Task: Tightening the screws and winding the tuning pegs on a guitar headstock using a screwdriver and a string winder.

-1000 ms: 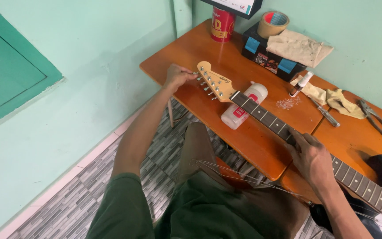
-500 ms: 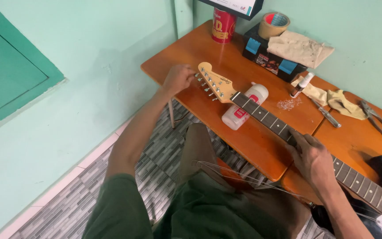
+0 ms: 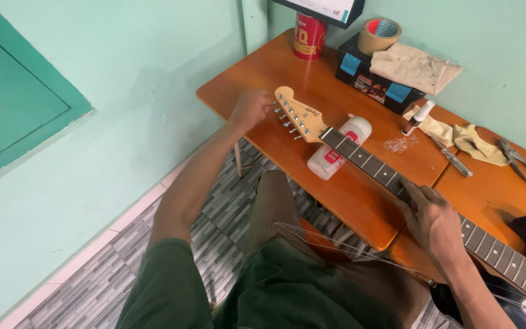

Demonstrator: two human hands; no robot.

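An electric guitar lies across the orange wooden table [image 3: 263, 79], its pale headstock [image 3: 298, 113] pointing left and its dark fretboard [image 3: 372, 164] running down to the right. My left hand [image 3: 249, 109] is closed on the tuning pegs at the headstock's near edge. Further along the neck, my right hand [image 3: 434, 216] lies over the fretboard with its fingers pressing down. A white plastic bottle [image 3: 339, 148] lies under the neck near the headstock. Loose thin strings [image 3: 336, 240] trail over my lap.
At the table's back stand a red can [image 3: 310, 35], a roll of tape [image 3: 378, 35] on a black box [image 3: 372, 79] and a beige cloth [image 3: 415, 66]. A small tube [image 3: 418, 117], rags, a metal tool [image 3: 452, 157] and pliers [image 3: 518, 161] lie right. A green wall is left.
My left hand has stayed on the tuning pegs with only a slight shift. My right hand holds the same place on the neck.
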